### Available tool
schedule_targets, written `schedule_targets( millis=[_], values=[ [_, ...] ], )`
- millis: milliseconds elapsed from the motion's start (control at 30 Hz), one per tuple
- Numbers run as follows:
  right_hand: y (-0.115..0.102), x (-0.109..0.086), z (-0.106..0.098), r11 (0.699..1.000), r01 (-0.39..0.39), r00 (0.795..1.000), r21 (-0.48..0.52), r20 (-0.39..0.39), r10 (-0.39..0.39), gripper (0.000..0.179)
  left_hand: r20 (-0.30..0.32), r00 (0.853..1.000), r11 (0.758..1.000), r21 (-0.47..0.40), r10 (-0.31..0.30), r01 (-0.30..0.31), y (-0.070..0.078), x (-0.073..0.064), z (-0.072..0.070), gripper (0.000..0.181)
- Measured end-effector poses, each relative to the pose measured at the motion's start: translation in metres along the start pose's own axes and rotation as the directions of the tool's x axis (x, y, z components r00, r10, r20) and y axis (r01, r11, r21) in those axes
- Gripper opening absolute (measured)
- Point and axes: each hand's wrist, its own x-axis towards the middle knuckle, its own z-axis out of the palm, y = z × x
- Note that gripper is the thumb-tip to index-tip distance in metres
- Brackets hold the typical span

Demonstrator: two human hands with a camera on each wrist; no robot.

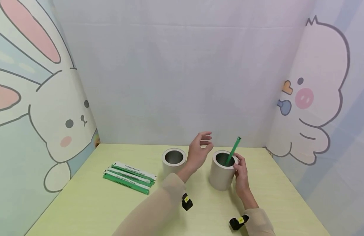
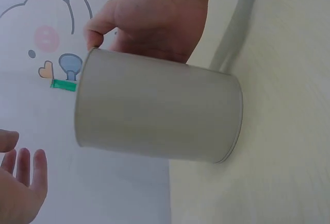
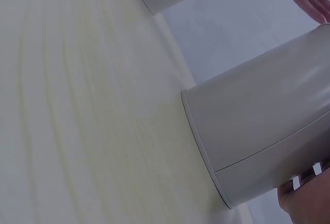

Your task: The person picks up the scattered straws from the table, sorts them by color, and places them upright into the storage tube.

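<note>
My right hand (image 1: pixel 241 173) grips the right side of an off-white cylindrical canister (image 1: pixel 220 177), thumb at its rim and fingers around the far side. The canister stands upright on the table, and a slim green stick packet (image 1: pixel 234 149) leans out of its open top. In the left wrist view, the right hand (image 2: pixel 160 20) shows behind the canister (image 2: pixel 160 108). My left hand (image 1: pixel 198 150) hovers between this canister and a matching one (image 1: pixel 174 167), fingers loosely bent with nothing in them. That second canister has a dark, bare interior and is partly covered by the left forearm.
Several green-and-white stick packets (image 1: pixel 128 178) lie in a loose pile at the left of the pale yellow table (image 1: pixel 90 209). A plain light backdrop (image 1: pixel 182 82) rises behind the table, with cartoon-printed side panels (image 1: pixel 320 82) at left and right.
</note>
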Motion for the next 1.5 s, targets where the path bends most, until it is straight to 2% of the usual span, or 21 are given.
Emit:
schedule_targets(
  millis=[300, 433, 533, 667, 833, 1033, 1133, 1300, 1500],
  values=[
    [-0.002, 0.000, -0.001, 1.000, -0.006, 1.000, 0.005, 0.013, 0.006, 0.055, 0.093, 0.994, 0.995, 0.077, 0.054, -0.062, 0.026, 0.000, -0.062, 0.048],
    [-0.003, 0.000, -0.002, 1.000, -0.007, 1.000, 0.002, 0.020, 0.007, 0.056, 0.145, 0.986, 0.987, 0.124, 0.079, -0.097, 0.034, -0.003, -0.090, 0.047],
    [-0.003, 0.000, -0.002, 1.000, -0.013, 1.000, -0.003, 0.019, 0.013, 0.056, 0.212, 0.974, 0.978, 0.170, 0.080, -0.117, 0.038, -0.004, -0.108, 0.047],
    [-0.003, -0.001, -0.003, 1.000, -0.018, 1.000, -0.011, 0.023, 0.018, 0.056, 0.310, 0.948, 0.962, 0.228, 0.071, -0.147, 0.043, -0.008, -0.132, 0.048],
    [-0.001, -0.001, -0.002, 1.000, -0.019, 0.999, -0.005, 0.029, 0.019, 0.056, 0.383, 0.921, 0.937, 0.295, 0.064, -0.188, 0.048, -0.012, -0.167, 0.047],
    [0.002, -0.001, -0.001, 1.000, -0.019, 0.999, 0.004, 0.036, 0.019, 0.056, 0.447, 0.892, 0.890, 0.380, 0.062, -0.252, 0.043, -0.022, -0.213, 0.046],
    [0.003, -0.001, 0.000, 1.000, -0.019, 0.999, 0.010, 0.029, 0.018, 0.056, 0.468, 0.884, 0.880, 0.407, 0.027, -0.243, 0.034, -0.030, -0.234, 0.045],
    [0.004, -0.001, 0.001, 1.000, -0.016, 1.000, 0.008, 0.022, 0.016, 0.055, 0.493, 0.867, 0.869, 0.458, -0.071, -0.189, 0.016, -0.047, -0.264, 0.043],
    [0.000, -0.001, 0.002, 1.000, -0.010, 1.000, 0.015, 0.023, 0.009, 0.057, 0.517, 0.841, 0.846, 0.510, -0.160, -0.153, -0.003, -0.063, -0.293, 0.043]
  ],
)
